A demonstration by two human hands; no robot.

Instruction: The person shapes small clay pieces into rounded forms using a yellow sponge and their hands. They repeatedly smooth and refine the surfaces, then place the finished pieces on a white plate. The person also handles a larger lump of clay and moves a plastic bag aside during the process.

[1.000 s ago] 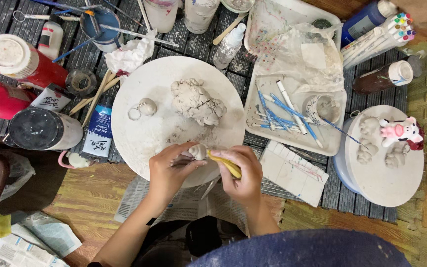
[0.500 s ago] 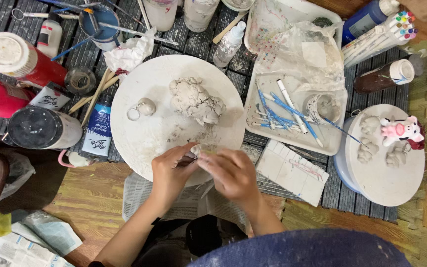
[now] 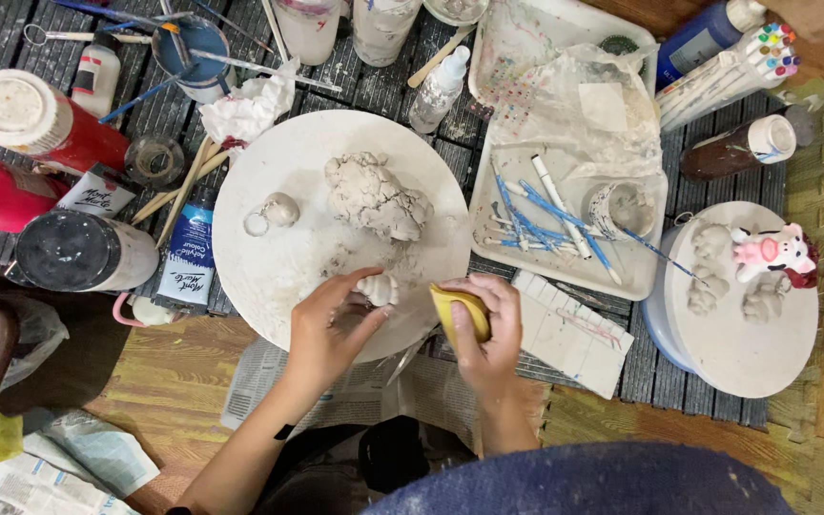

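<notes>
**Hands at the rim of the clay-dusted board**

Left hand (image 3: 324, 329) curls over a small, knobbly clay piece (image 3: 377, 288), fingertips pinching it at the near edge of the round white board (image 3: 269, 277). Right hand (image 3: 484, 334) is closed around a smooth yellow sponge-like wedge (image 3: 457, 313), thumb pressed on top, just right of the clay piece and not quite touching it.

On the board's middle sits a rough, lumpy mound of grey clay (image 3: 377, 197), cracked and crumbly on its surface; a small clay ball with a wire ring (image 3: 274, 212) lies to its left. Dry smears dull the board.

A white rectangular tray (image 3: 622, 272) to the right holds blue-handled tools, a white stick and a small clay-smeared cup. Further right, a second round board (image 3: 736, 353) bears pale clay blobs and a glossy pink-and-white cow figure (image 3: 774, 253). A ribbed white palette (image 3: 569, 334) lies beside the right hand. Red paint bottles (image 3: 45, 129) and a dark-lidded jar (image 3: 78, 253) stand at left on the slatted grey mat (image 3: 11, 38).
</notes>
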